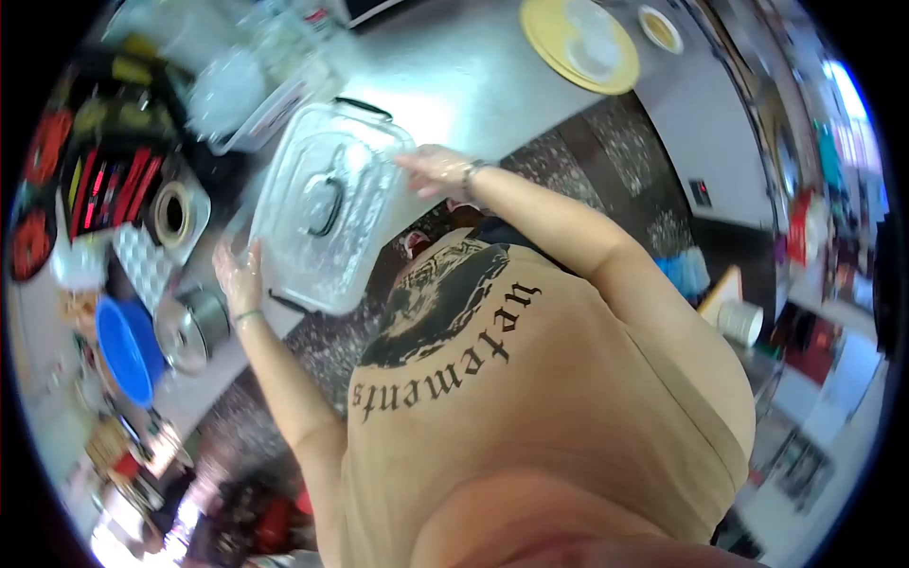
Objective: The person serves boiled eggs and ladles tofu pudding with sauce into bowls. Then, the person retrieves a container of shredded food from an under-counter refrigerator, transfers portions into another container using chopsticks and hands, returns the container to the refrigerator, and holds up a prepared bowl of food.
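Note:
A clear plastic storage box (327, 213) with a transparent lid sits at the counter's edge in front of me. A black carrying handle (329, 206) lies on its lid, and black clips stick out at two opposite ends. My left hand (239, 276), in a clear thin glove, is beside the box's left side with fingers spread and the thumb near the rim. On the opposite side, my right hand (438, 170), also gloved, has its fingers stretched to the box's edge. Whether either hand presses on the box is hard to tell.
Left of the box are a roll of tape (172, 214), a metal pot (191, 329) and a blue basin (130, 350). A white tub (284, 106) stands behind it. Yellow round boards (617, 71) and a small bowl (660, 29) are at the upper right. Dark speckled floor shows below the counter.

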Demonstrator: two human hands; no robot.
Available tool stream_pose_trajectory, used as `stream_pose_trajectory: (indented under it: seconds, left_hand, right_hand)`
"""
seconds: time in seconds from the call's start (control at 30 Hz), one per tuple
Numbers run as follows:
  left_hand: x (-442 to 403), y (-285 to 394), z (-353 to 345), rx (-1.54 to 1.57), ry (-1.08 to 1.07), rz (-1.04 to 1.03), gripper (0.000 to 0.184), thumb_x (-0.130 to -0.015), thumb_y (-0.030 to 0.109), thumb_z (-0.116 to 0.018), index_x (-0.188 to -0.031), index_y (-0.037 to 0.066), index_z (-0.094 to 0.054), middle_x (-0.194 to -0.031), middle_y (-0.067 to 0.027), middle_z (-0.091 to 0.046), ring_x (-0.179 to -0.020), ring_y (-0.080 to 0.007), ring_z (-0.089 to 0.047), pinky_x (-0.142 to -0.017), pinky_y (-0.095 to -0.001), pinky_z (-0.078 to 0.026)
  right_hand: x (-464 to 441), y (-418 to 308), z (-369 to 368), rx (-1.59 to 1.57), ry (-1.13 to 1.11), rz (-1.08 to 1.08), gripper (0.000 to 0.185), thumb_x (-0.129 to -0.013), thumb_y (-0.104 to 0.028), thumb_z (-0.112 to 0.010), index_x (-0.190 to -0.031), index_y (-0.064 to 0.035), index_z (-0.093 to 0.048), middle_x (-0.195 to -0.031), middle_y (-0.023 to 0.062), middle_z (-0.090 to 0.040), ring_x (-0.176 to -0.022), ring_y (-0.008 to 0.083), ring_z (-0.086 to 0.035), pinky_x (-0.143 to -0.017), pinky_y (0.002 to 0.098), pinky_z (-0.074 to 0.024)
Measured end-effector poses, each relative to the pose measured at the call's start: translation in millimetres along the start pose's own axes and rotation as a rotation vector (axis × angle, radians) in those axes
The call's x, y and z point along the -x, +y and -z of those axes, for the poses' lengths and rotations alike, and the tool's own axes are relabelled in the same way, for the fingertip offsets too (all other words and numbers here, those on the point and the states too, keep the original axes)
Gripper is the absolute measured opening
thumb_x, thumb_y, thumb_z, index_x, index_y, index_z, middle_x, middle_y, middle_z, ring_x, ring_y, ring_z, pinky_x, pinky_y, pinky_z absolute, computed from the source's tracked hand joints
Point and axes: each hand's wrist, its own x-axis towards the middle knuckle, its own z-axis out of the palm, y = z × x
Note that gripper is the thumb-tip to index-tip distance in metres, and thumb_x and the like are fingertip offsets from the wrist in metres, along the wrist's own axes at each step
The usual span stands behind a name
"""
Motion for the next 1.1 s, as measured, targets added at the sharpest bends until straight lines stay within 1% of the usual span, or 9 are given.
stream_pose_trajectory:
  seconds: [0.17, 0.23, 0.33, 0.43, 0.63, 0.8, 0.97, 1.03, 1.1]
  left_hand:
    - [-98, 47, -15, -0.012, -0.544, -0.067, 0.063, -0.084, 0.044, -0.065, -0.120, -0.006, -0.053, -0.107, -0.0190, -0.061, -0.100, -0.0319, -0.057, -0.089, -0.0409, -0.044]
    - [-95, 65, -20, 0.416, -0.527, 0.260, 0.068, -0.083, 0.048, -0.065, -0.123, -0.005, -0.052, -0.111, -0.0158, -0.061, -0.101, -0.0243, -0.056, -0.090, -0.0367, -0.043]
    - [-104, 95, -21, 0.458, -0.730, 0.326, 0.075, -0.082, 0.049, -0.066, -0.126, -0.008, -0.049, -0.115, -0.0140, -0.059, -0.105, -0.0197, -0.054, -0.092, -0.0329, -0.042]
    - [-100, 146, -53, 0.385, -0.592, 0.184, 0.076, -0.082, 0.048, -0.067, -0.126, -0.011, -0.048, -0.117, -0.0147, -0.059, -0.106, -0.0196, -0.053, -0.093, -0.0310, -0.041]
    - [-120, 206, -43, 0.414, -0.608, 0.229, 0.078, -0.078, 0.054, -0.068, -0.123, -0.008, -0.053, -0.114, -0.0156, -0.061, -0.106, -0.0213, -0.055, -0.093, -0.0329, -0.041]
    - [-135, 230, -69, 0.194, -0.624, 0.148, 0.078, -0.080, 0.061, -0.061, -0.122, -0.004, -0.056, -0.113, -0.0171, -0.062, -0.104, -0.0236, -0.057, -0.091, -0.0337, -0.043]
    - [-131, 248, -99, 0.397, -0.685, 0.307, 0.073, -0.085, 0.060, -0.054, -0.119, -0.004, -0.058, -0.116, -0.0174, -0.062, -0.105, -0.0228, -0.057, -0.091, -0.0347, -0.043]
    - [-127, 224, -122, 0.546, -0.691, 0.336, 0.070, -0.087, 0.057, -0.053, -0.118, -0.005, -0.058, -0.113, -0.0160, -0.062, -0.103, -0.0223, -0.057, -0.090, -0.0345, -0.043]
    - [-119, 218, -125, 0.699, -0.694, 0.359, 0.067, -0.089, 0.055, -0.051, -0.118, -0.006, -0.057, -0.110, -0.0146, -0.062, -0.101, -0.0218, -0.057, -0.089, -0.0342, -0.043]
  right_hand:
    - [2, 3, -15, -0.299, -0.162, -0.046, 0.050, -0.094, -0.040, -0.054, -0.124, -0.0003, -0.052, -0.112, 0.0164, -0.058, -0.087, 0.0201, -0.061, -0.075, 0.0319, -0.0559]
    - [7, 9, -5, -0.329, -0.111, -0.017, 0.049, -0.094, -0.039, -0.054, -0.122, 0.0013, -0.052, -0.108, 0.0161, -0.058, -0.086, 0.0199, -0.061, -0.075, 0.0320, -0.0559]
    - [10, 23, 10, -0.379, -0.005, 0.027, 0.049, -0.094, -0.036, -0.056, -0.116, 0.0078, -0.052, -0.092, 0.0136, -0.058, -0.079, 0.0179, -0.060, -0.072, 0.0309, -0.0562]
    - [24, 49, 58, -0.428, 0.059, 0.036, 0.051, -0.093, -0.037, -0.057, -0.113, 0.0090, -0.052, -0.089, 0.0134, -0.058, -0.074, 0.0166, -0.060, -0.068, 0.0285, -0.0562]
    - [26, 13, 99, -0.464, 0.271, 0.147, 0.037, -0.092, -0.030, -0.059, -0.102, 0.0055, -0.055, -0.079, 0.0105, -0.063, -0.060, 0.0142, -0.061, -0.051, 0.0263, -0.0511]
    - [12, -3, 132, -0.486, 0.275, 0.150, 0.038, -0.092, -0.029, -0.058, -0.095, 0.0084, -0.060, -0.074, 0.0122, -0.063, -0.059, 0.0195, -0.063, -0.053, 0.0311, -0.0533]
    - [-2, 16, 187, -0.711, 0.273, 0.188, 0.039, -0.089, -0.032, -0.060, -0.090, 0.0065, -0.057, -0.080, 0.0150, -0.062, -0.063, 0.0228, -0.063, -0.053, 0.0342, -0.0538]
    - [-2, 42, 204, -0.780, 0.598, 0.052, 0.038, -0.087, -0.033, -0.063, -0.089, 0.0044, -0.056, -0.079, 0.0134, -0.060, -0.064, 0.0223, -0.062, -0.055, 0.0338, -0.0539]
    - [-19, 89, 222, -0.851, 0.642, 0.069, 0.033, -0.086, -0.030, -0.065, -0.091, 0.0010, -0.056, -0.080, 0.0109, -0.058, -0.064, 0.0204, -0.060, -0.056, 0.0343, -0.0540]
